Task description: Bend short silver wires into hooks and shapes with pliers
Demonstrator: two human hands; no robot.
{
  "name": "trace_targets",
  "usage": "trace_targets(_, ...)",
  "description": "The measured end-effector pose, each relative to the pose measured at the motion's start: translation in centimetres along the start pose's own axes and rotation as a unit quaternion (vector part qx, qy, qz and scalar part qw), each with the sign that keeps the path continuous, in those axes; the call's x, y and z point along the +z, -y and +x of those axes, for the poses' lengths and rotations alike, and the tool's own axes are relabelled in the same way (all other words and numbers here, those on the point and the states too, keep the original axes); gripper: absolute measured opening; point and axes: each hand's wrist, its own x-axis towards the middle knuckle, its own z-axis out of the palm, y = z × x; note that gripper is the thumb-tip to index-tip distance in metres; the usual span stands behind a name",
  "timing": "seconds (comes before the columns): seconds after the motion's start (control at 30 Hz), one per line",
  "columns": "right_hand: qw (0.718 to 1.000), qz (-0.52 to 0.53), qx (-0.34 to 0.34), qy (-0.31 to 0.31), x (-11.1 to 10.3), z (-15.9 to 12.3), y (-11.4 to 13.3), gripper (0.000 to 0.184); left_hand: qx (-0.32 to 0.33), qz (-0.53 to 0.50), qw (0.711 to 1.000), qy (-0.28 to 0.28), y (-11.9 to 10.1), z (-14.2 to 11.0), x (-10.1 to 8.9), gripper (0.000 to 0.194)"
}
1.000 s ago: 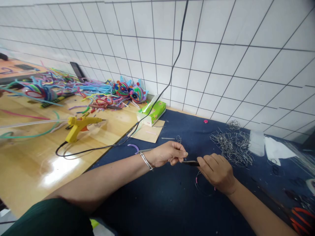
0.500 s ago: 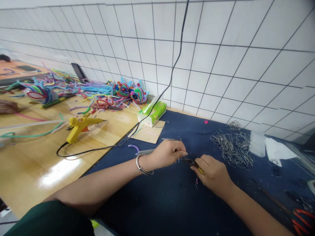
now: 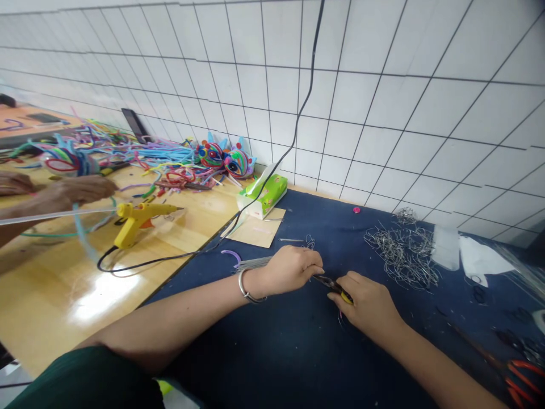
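Co-worker's hand (image 3: 87, 188) arrived — left hand (image 3: 293, 270): fingers closed, contents hidden — right hand (image 3: 369, 300): gripping pliers (image 3: 329, 282)

The person wears a dark green sleeve (image 3: 102, 375), ending above the elbow, and 1 silvery rounded bracelet (image 3: 244, 287) on the left wrist; the right wrist is bare.

Pliers (image 3: 330, 282): in your right fingers (image 3: 344, 289), tip beside your left fingers (image 3: 314, 269).
Card (image 3: 256, 230): beyond your left fingers, leftward, on the cloth (image 3: 276, 341).
Tissue pack (image 3: 264, 199): farther beyond them (at the card's far side).
Glue gun (image 3: 135, 221): well left of your left fingers, on the table (image 3: 42, 295).
Wire tangle (image 3: 400, 255): beyond your right fingers, rightward.
Scissors (image 3: 522, 378): far right of them, nearer you.
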Motion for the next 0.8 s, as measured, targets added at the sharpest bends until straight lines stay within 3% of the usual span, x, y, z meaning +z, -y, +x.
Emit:
trace_targets(0.27,1.0,0.002,-0.006,0.014,-0.2,0.2,-0.2,0.015,-0.01,-0.041,0.999,0.025,-0.1,0.2,-0.2,0.017)
trace_targets(0.43,0.999,0.023,-0.01,-0.043,0.2,0.7,-1.2,0.015,-0.097,-0.118,0.988,-0.016,1.8,0.7,-1.9,0.017)
trace_targets(0.63,0.996,0.041,0.017,-0.082,1.5,0.9,-2.5,0.019,-0.153,-0.22,0.962,0.056,4.1,1.1,-3.3,0.016)
trace_targets(0.8,0.994,0.067,0.048,-0.073,1.9,0.9,-2.9,0.018,-0.174,-0.328,0.924,0.091,3.8,1.0,-1.7,0.021)
